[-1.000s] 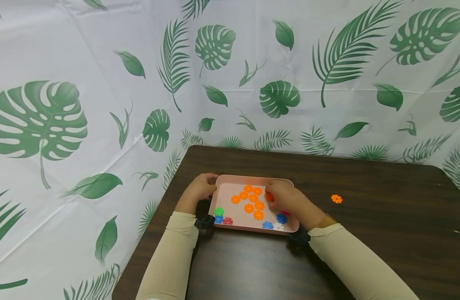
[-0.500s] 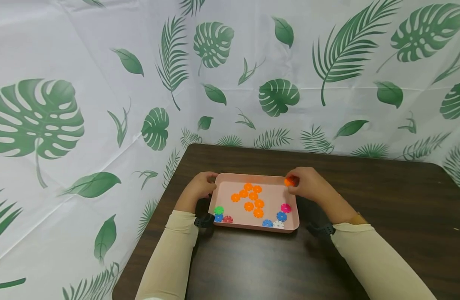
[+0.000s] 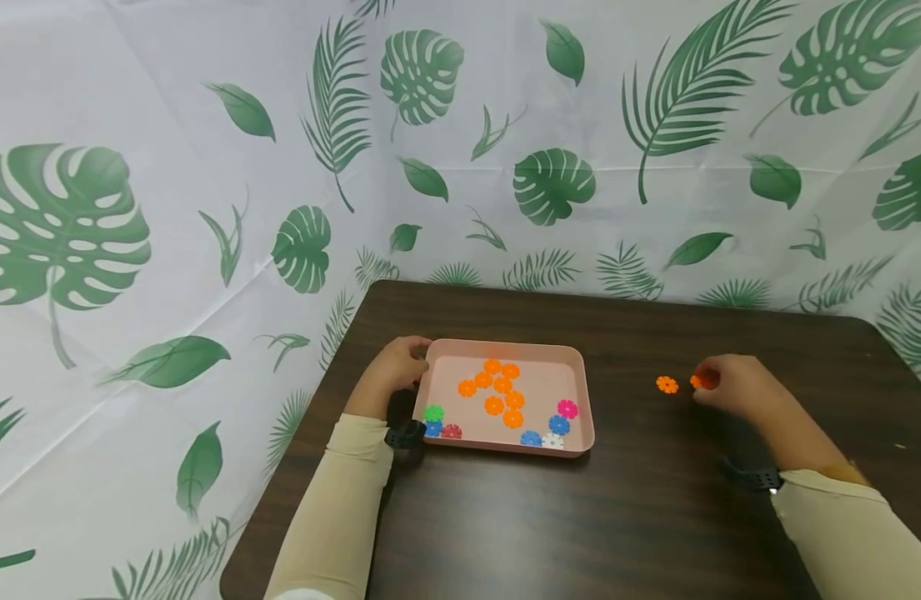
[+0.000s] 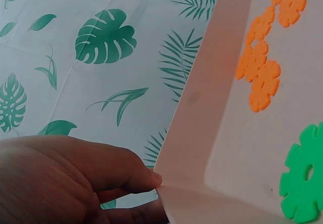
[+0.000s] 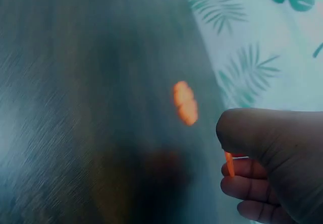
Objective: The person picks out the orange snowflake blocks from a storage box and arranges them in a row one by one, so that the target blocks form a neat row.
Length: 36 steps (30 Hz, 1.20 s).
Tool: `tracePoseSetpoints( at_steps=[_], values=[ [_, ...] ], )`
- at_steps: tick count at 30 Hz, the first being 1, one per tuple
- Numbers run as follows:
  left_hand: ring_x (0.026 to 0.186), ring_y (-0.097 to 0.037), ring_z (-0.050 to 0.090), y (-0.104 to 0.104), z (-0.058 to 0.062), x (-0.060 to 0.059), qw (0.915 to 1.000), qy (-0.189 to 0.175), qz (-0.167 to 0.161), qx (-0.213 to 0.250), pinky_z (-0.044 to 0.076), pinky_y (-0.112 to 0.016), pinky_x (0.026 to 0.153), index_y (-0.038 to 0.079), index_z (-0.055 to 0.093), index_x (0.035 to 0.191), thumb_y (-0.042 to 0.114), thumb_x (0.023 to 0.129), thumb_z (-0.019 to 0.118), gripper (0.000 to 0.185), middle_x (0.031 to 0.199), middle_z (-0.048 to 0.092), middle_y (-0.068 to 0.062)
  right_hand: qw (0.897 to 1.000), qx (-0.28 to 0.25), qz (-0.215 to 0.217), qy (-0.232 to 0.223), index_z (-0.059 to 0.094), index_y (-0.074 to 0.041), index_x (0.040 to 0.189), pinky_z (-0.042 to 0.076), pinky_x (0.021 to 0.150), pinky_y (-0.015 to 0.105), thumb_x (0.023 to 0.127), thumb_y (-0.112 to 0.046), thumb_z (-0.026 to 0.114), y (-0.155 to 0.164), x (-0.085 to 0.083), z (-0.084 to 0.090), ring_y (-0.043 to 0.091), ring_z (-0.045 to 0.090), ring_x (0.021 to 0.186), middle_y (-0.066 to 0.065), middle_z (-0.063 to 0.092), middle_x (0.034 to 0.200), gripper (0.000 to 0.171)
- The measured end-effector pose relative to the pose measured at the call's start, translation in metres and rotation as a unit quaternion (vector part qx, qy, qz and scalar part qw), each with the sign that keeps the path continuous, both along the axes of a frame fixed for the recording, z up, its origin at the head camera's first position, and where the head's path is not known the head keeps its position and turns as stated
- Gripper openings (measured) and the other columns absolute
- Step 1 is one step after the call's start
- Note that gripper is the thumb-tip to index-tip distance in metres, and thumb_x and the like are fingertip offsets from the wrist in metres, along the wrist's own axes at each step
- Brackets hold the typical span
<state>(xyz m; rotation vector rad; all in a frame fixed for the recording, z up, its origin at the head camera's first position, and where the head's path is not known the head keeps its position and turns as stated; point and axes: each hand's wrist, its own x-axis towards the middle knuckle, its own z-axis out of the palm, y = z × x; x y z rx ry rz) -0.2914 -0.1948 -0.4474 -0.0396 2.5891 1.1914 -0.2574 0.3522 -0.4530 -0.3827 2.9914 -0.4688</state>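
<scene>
Pinching the pink tray (image 3: pixel 546 367) at about ten o'clock on its edge, the left hand (image 3: pixel 395 367) is farthest left; its fingertips are hard to make out in the head view, while the left wrist view shows the thumb on the rim by a corner and fingers below, outside the wall. Toward the tray's eight o'clock lie a green piece (image 3: pixel 433 412), a blue piece (image 3: pixel 433 429) touching or overlapping it, I cannot tell which, and a red piece (image 3: pixel 451 431); the left wrist view reveals the green one's central hole but cuts off its right side. Eight orange pieces (image 3: pixel 493 405) cluster around the tray's middle, some hidden or cropped in that wrist view. Toward four o'clock, only the head view shows a second blue piece (image 3: pixel 531 438), a white piece (image 3: pixel 553 442), a third blue piece (image 3: pixel 559 424) and a pink piece (image 3: pixel 568 408). Outside the tray, at three o'clock, a loose orange piece (image 3: pixel 667 384) lies on the tabletop (image 3: pixel 550 517), blurred in the right wrist view. Near it, the right hand (image 3: pixel 741 387) pinches another orange piece (image 3: pixel 697 382), mostly covered; the right wrist view gives only its thin edge
</scene>
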Motion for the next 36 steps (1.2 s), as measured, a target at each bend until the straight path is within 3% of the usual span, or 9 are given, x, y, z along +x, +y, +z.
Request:
tracePoseSetpoints(
  at_steps=[6, 14, 19, 31, 36],
  values=[
    [0.081, -0.026, 0.065, 0.001, 0.0, 0.0, 0.9999, -0.01, 0.007, 0.0, 0.058, -0.039, 0.072, 0.014, 0.052, 0.141, 0.013, 0.09, 0.062, 0.052, 0.108, 0.064, -0.015, 0.999, 0.042, 0.022, -0.003, 0.066, 0.006, 0.094, 0.051, 0.062, 0.045, 0.077, -0.02, 0.075, -0.004, -0.002, -0.006, 0.022, 0.057, 0.068, 0.009, 0.062, 0.08, 0.031],
    [0.078, -0.025, 0.065, -0.001, -0.004, -0.002, 0.9999, -0.01, 0.0, 0.005, 0.058, -0.038, 0.07, 0.014, 0.052, 0.14, 0.012, 0.09, 0.062, 0.052, 0.106, 0.065, -0.014, 0.997, 0.061, 0.033, 0.034, 0.068, 0.006, 0.095, 0.05, 0.065, 0.047, 0.075, -0.018, 0.079, -0.013, 0.002, -0.014, 0.026, 0.056, 0.072, 0.015, 0.058, 0.088, 0.033],
    [0.08, -0.025, 0.065, -0.003, -0.004, -0.003, 0.9999, -0.012, 0.001, 0.002, 0.058, -0.038, 0.072, 0.015, 0.052, 0.141, 0.013, 0.09, 0.063, 0.052, 0.107, 0.064, -0.014, 0.998, 0.048, 0.025, 0.034, 0.068, 0.008, 0.101, 0.049, 0.062, 0.043, 0.077, -0.017, 0.078, -0.01, 0.002, -0.016, 0.026, 0.056, 0.073, 0.018, 0.059, 0.092, 0.036],
    [0.081, -0.026, 0.064, -0.003, -0.002, -0.003, 0.9997, -0.018, 0.004, -0.016, 0.058, -0.038, 0.072, 0.016, 0.052, 0.14, 0.015, 0.09, 0.062, 0.051, 0.109, 0.064, -0.014, 0.999, -0.009, 0.006, -0.032, 0.068, 0.007, 0.108, 0.051, 0.068, 0.046, 0.079, -0.016, 0.076, 0.002, 0.002, -0.015, 0.028, 0.059, 0.081, 0.016, 0.062, 0.095, 0.038],
    [0.082, -0.027, 0.064, -0.003, -0.003, -0.002, 0.9997, -0.017, 0.004, -0.016, 0.058, -0.039, 0.074, 0.017, 0.051, 0.141, 0.015, 0.091, 0.062, 0.051, 0.109, 0.063, -0.014, 0.998, -0.045, -0.034, -0.031, 0.067, 0.0, 0.117, 0.048, 0.078, 0.056, 0.084, -0.029, 0.074, 0.011, 0.007, -0.025, 0.037, 0.057, 0.097, 0.023, 0.061, 0.113, 0.044]
  ],
)
